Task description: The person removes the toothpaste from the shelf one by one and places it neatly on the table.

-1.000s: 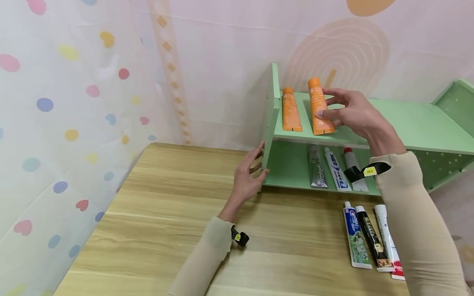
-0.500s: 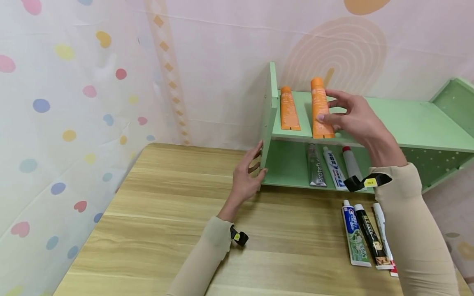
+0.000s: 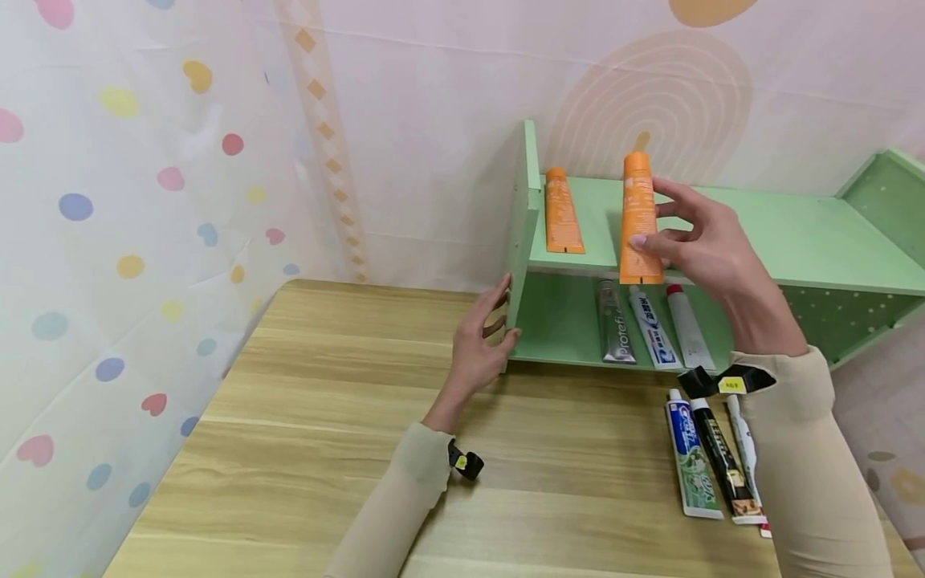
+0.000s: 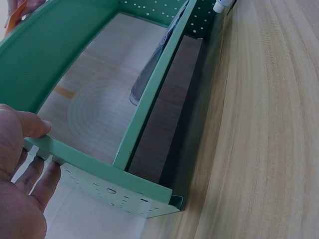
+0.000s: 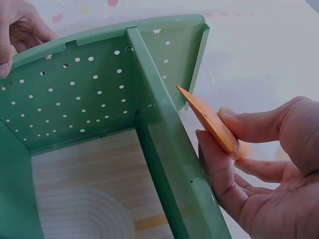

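Note:
My right hand [image 3: 697, 241] pinches an orange tube [image 3: 639, 218] and holds it over the front edge of the green rack's [image 3: 809, 241] top shelf; the right wrist view shows thumb and fingers on the tube's flat end [image 5: 212, 122]. A second orange tube [image 3: 561, 213] lies on that shelf at the left. My left hand [image 3: 480, 337] grips the rack's left side panel [image 3: 522, 233], its thumb [image 4: 30, 127] hooked over the panel's edge [image 4: 99, 179].
Three tubes [image 3: 650, 325] lie on the rack's lower shelf. Three more tubes [image 3: 711, 457] lie side by side on the wooden table [image 3: 303, 433] at the front right, beside my right forearm. A dotted curtain [image 3: 130, 241] hangs at the left, a wall behind.
My right hand has shifted the orange tube to the right along the top shelf and turned it more upright. The left hand has stayed on the side panel.

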A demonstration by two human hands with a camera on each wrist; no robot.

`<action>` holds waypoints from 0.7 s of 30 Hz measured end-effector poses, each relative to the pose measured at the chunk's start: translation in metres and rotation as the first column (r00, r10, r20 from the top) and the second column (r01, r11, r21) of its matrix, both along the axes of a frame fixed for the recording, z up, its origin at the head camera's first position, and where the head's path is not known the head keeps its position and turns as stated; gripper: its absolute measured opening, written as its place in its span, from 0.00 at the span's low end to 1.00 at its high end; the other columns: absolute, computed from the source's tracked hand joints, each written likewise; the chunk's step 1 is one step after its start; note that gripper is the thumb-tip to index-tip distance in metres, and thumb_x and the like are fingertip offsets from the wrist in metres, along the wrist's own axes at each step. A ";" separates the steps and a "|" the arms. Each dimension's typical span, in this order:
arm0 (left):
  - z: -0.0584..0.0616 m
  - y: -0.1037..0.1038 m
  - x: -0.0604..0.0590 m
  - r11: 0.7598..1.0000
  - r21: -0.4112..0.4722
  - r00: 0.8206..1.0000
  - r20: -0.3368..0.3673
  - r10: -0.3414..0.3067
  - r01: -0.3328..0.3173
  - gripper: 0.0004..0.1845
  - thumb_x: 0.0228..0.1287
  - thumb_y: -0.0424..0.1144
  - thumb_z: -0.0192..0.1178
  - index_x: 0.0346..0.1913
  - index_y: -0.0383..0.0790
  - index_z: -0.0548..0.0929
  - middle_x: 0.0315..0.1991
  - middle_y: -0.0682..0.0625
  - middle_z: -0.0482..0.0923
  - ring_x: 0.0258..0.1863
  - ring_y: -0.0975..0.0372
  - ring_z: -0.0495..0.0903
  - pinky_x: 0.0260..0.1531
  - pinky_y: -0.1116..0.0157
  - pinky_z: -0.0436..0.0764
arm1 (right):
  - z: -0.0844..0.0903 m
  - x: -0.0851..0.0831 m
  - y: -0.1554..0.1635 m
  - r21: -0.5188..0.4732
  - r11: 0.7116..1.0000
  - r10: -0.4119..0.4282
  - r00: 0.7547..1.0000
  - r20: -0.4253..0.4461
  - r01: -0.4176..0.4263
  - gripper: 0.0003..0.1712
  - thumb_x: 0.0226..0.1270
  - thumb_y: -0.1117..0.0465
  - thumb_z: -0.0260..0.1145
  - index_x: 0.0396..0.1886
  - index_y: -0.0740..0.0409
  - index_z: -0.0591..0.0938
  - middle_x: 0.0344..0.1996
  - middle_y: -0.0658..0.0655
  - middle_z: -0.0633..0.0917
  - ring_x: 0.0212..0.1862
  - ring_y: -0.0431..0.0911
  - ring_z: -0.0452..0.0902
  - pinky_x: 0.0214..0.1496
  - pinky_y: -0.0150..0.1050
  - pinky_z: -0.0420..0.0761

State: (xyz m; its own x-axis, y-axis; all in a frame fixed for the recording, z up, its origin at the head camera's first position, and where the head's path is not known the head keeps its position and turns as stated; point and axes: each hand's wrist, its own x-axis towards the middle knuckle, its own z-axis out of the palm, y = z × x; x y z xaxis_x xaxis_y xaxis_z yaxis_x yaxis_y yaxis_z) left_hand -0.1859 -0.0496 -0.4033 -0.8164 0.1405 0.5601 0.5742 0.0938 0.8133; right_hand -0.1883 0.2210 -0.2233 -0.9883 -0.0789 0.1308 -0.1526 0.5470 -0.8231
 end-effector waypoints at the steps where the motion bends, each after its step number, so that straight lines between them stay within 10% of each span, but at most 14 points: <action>1: -0.001 0.000 -0.001 1.000 -0.001 1.000 0.005 0.000 0.000 0.41 0.61 0.16 0.62 0.77 0.38 0.66 0.70 0.36 0.71 0.70 0.39 0.72 0.60 0.43 0.81 | 0.000 0.002 0.000 -0.004 1.000 -0.004 1.000 -0.001 0.004 0.45 0.70 0.57 0.71 0.81 0.32 0.60 0.61 0.50 0.73 0.48 0.39 0.82 0.40 0.30 0.88; 5: -0.014 0.002 -0.011 1.000 -0.011 1.000 0.017 0.011 -0.010 0.43 0.61 0.17 0.63 0.78 0.43 0.66 0.71 0.40 0.71 0.71 0.44 0.72 0.61 0.48 0.82 | -0.001 0.010 0.002 0.002 1.000 -0.015 1.000 0.000 0.015 0.45 0.70 0.56 0.71 0.80 0.28 0.60 0.63 0.50 0.72 0.47 0.39 0.82 0.38 0.33 0.87; 21: 0.001 0.000 0.001 1.000 0.008 1.000 0.001 -0.004 0.004 0.41 0.60 0.16 0.62 0.77 0.37 0.66 0.69 0.36 0.72 0.70 0.40 0.73 0.60 0.43 0.82 | -0.018 0.041 0.005 -0.025 1.000 -0.008 0.999 -0.045 0.007 0.46 0.71 0.60 0.70 0.81 0.29 0.59 0.58 0.43 0.72 0.47 0.31 0.84 0.42 0.29 0.88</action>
